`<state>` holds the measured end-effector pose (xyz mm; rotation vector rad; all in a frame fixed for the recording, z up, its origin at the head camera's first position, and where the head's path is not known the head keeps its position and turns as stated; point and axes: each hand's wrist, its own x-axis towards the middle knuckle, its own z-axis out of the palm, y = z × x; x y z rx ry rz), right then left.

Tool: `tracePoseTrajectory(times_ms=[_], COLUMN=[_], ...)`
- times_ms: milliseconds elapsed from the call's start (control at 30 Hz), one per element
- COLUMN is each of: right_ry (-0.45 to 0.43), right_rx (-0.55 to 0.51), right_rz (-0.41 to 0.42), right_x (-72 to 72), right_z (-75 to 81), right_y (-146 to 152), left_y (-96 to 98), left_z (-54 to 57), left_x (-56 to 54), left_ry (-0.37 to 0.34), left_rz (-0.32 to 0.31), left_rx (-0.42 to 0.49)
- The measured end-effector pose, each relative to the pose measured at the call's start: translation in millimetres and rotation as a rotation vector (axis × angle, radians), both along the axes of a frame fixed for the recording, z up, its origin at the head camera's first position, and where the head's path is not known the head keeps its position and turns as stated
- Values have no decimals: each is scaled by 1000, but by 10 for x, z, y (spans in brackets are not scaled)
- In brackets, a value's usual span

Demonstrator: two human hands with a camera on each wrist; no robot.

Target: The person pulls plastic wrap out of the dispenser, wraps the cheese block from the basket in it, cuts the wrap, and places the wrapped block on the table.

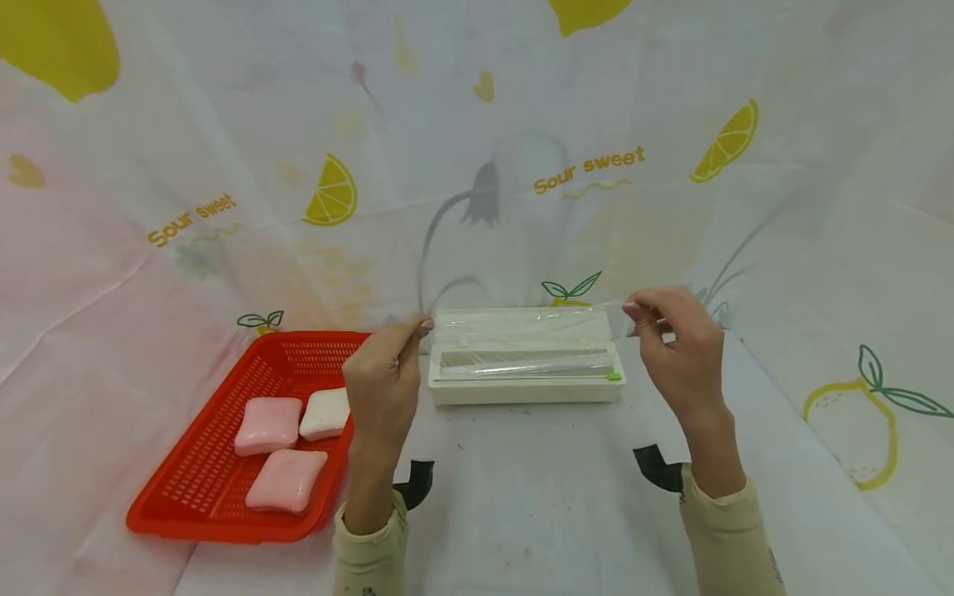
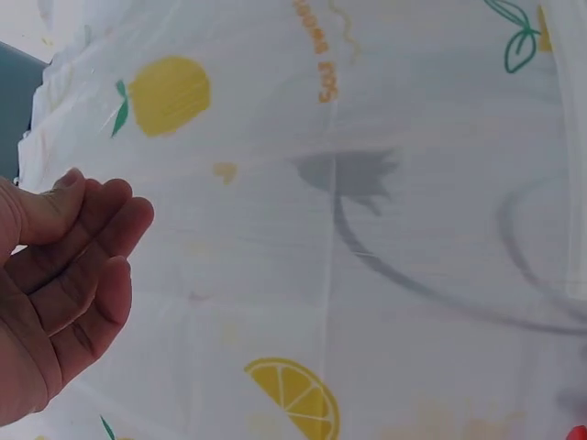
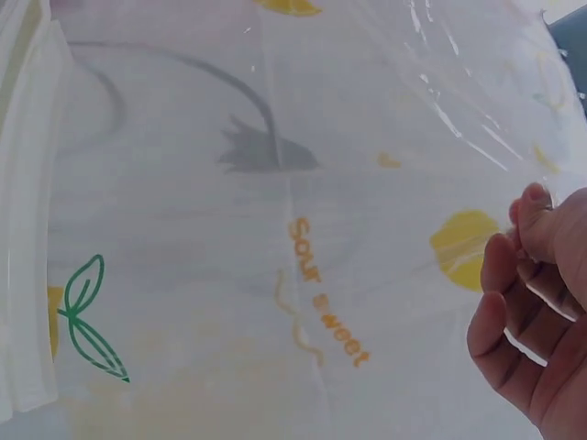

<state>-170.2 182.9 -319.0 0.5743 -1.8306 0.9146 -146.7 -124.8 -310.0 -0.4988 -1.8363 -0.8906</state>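
Note:
A thin sheet of clear cling film (image 1: 522, 324) stretches between my two raised hands. At its left corner my left hand (image 1: 383, 377) pinches the edge between thumb and forefinger. My right hand (image 1: 680, 348) pinches the right corner, held slightly higher. In the right wrist view, shiny creases of the film run toward the right fingertips (image 3: 534, 194). Behind and below the sheet stands a white cling film dispenser (image 1: 525, 392), its lid raised at the back. The film roll (image 1: 522, 365) shows inside, and a green slide cutter (image 1: 614, 377) sits at the front right.
To the left is a red plastic basket (image 1: 160, 497) holding two pink soap bars (image 1: 286, 480) and a white one (image 1: 325, 414). My left forearm passes in front of its right side. A lemon-printed cloth (image 1: 462, 99) hangs behind the white table (image 1: 522, 513).

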Motion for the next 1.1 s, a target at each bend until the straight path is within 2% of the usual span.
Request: tracePoseTrajectory(times_ms=[200, 433, 733, 900, 1100], right_ry=[41, 66, 102, 117, 100], right_rx=[-31, -107, -231, -234, -169], right_rz=[9, -54, -30, -34, -18], right_x=[101, 237, 441, 514, 567], right_z=[100, 207, 328, 328, 235], right_y=[-10, -42, -159, -159, -77], left_y=[-7, 3, 23, -20, -116], left_z=[83, 165, 273, 278, 220], left_x=[92, 216, 397, 506, 556], left_ry=[61, 105, 161, 161, 121], left_rz=[23, 39, 10, -37, -63], left_rx=[8, 3, 39, 50, -51])
